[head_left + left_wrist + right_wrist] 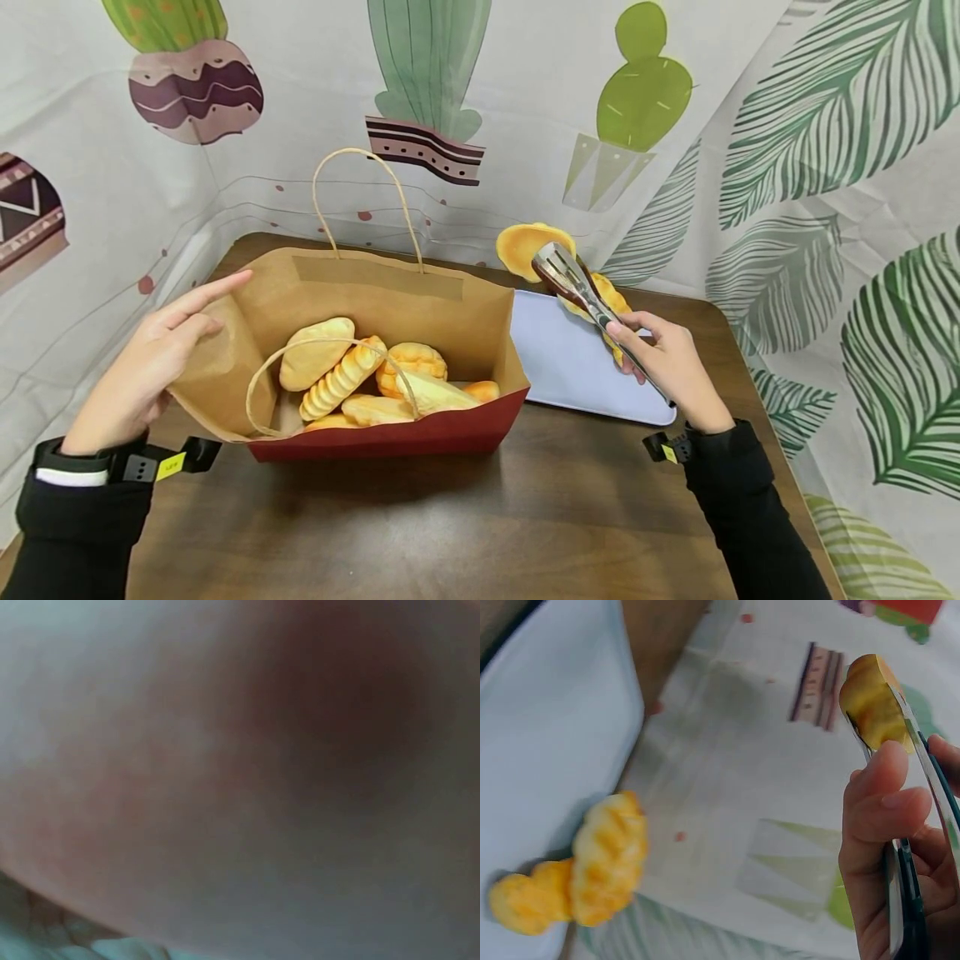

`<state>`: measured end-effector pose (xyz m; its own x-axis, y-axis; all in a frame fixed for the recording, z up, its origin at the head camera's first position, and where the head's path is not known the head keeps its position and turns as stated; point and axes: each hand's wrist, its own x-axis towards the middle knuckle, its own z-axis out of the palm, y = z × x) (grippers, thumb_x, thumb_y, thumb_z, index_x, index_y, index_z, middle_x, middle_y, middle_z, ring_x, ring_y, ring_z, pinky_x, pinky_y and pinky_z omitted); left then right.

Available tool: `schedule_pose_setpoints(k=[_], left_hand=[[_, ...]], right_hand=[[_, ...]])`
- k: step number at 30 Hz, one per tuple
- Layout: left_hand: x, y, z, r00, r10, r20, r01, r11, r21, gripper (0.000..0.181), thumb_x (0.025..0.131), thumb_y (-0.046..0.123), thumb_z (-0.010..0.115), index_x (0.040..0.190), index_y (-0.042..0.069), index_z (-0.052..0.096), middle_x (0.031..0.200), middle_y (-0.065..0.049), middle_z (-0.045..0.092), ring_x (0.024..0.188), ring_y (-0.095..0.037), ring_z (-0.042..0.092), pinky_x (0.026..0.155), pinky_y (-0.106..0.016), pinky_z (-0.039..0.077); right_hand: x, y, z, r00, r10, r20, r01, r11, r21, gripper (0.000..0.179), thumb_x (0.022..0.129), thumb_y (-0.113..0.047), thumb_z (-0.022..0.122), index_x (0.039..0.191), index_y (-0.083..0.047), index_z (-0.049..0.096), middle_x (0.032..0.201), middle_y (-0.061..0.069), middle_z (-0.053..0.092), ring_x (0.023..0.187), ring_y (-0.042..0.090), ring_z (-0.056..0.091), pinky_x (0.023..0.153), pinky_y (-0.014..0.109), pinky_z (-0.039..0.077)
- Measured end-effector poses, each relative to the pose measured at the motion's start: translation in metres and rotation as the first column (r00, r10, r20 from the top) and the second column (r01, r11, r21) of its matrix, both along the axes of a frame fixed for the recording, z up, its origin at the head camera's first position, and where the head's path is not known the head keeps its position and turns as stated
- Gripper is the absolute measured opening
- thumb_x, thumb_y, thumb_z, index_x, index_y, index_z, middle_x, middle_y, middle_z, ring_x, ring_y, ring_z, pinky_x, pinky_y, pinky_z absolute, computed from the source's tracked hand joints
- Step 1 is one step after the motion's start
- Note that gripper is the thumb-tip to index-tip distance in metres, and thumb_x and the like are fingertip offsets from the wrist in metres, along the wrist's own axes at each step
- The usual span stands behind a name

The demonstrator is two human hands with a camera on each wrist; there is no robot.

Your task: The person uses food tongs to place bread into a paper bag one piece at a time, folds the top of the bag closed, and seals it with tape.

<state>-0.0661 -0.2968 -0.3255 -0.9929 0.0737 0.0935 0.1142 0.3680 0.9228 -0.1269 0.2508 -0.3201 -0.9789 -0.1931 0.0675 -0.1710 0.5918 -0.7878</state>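
A red-and-brown paper bag stands with its mouth wide, holding several bread pieces, including a twisted loaf and a round bun. At the bag's left rim, my left hand grips the side, index finger stretched along the edge; its lower fingers are partly hidden. My right hand holds metal tongs above the tray. Between the tong tips is a flat oval bread, also seen as a golden bread in the right wrist view. The left wrist view is only blurred skin.
A pale blue tray lies right of the bag, with golden knobbly bread at its far side, partly behind the tongs. Twisted handles rise from the bag. A cactus-print cloth hangs behind the brown wooden table.
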Motion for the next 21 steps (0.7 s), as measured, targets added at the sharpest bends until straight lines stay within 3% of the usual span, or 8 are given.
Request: schedule_pose_setpoints(k=[7,14,18,21], left_hand=[[0.000,0.000,-0.001,1.000,-0.004,-0.004,0.004,1.000,0.000,0.051,0.116,0.014,0.038,0.166,0.026,0.041,0.163,0.017,0.039,0.143,-0.005,0.030,0.098,-0.011,0.032],[0.000,0.001,-0.001,1.000,-0.007,-0.006,0.007,1.000,-0.002,0.052,0.116,0.014,0.037,0.166,0.025,0.040,0.163,0.018,0.039,0.146,-0.004,0.027,0.102,-0.010,0.028],[0.000,0.001,-0.001,1.000,-0.003,-0.013,0.003,1.000,-0.003,0.051,0.116,0.014,0.037,0.166,0.024,0.040,0.163,0.017,0.039,0.146,-0.004,0.027,0.102,-0.010,0.028],[0.001,0.001,-0.001,1.000,-0.003,-0.020,0.003,1.000,-0.005,0.051,0.116,0.014,0.038,0.166,0.024,0.041,0.163,0.018,0.039,0.147,-0.004,0.027,0.103,-0.009,0.026]], right_hand=[[0.019,-0.006,0.024,0.994,0.050,-0.095,-0.048,0.999,0.021,0.030,0.107,-0.022,0.066,0.127,0.001,0.069,0.067,0.007,0.061,0.051,0.020,0.052,0.048,0.030,0.038],[0.036,-0.017,0.043,0.969,0.177,-0.175,-0.172,0.984,0.041,0.015,0.104,-0.013,0.068,0.117,-0.004,0.071,0.069,0.002,0.060,0.052,0.018,0.051,0.048,0.027,0.041],[0.039,-0.026,0.056,0.942,0.259,-0.211,-0.231,0.962,0.149,0.017,0.102,-0.014,0.072,0.118,-0.007,0.074,0.073,-0.004,0.059,0.057,0.013,0.054,0.055,0.026,0.044],[0.040,-0.032,0.067,0.923,0.311,-0.226,-0.246,0.930,0.272,0.026,0.102,-0.017,0.074,0.125,-0.005,0.074,0.090,-0.001,0.068,0.071,0.013,0.060,0.068,0.030,0.050]])
